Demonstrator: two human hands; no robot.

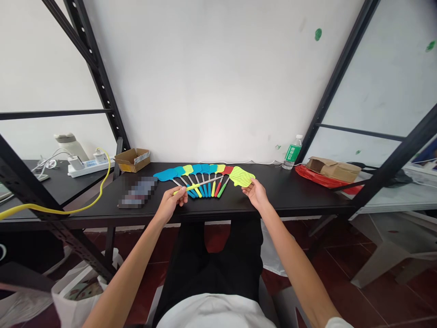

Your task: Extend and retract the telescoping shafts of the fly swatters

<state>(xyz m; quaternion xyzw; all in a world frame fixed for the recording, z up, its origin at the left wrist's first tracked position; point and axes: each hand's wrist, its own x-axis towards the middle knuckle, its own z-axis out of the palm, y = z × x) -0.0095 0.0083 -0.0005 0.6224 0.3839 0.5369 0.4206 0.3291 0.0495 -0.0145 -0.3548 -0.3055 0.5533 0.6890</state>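
Two bare hands hold a lime-yellow plastic fly swatter with a perforated head and a slim metallic shaft (243, 176) above a black tabletop (290, 196). Its long axis runs nearly sideways across the person's front, rising slightly to the right; the handle end points left and toward the person, the broad head right and toward the white wall (225, 91). Fingers of the left hand (173, 201) are closed around the yellow handle, while those of the right hand (256, 193) pinch the lower right edge of the head. Beyond and partly beneath the held swatter, a fanned row of blue, yellow and red fly swatters (203, 169) lies on the tabletop, heads toward the wall, handles converging toward the person. An open brown cardboard box (129, 160) sits to the left; a clear plastic bottle with a green label (292, 154) stands at right, near the wall.
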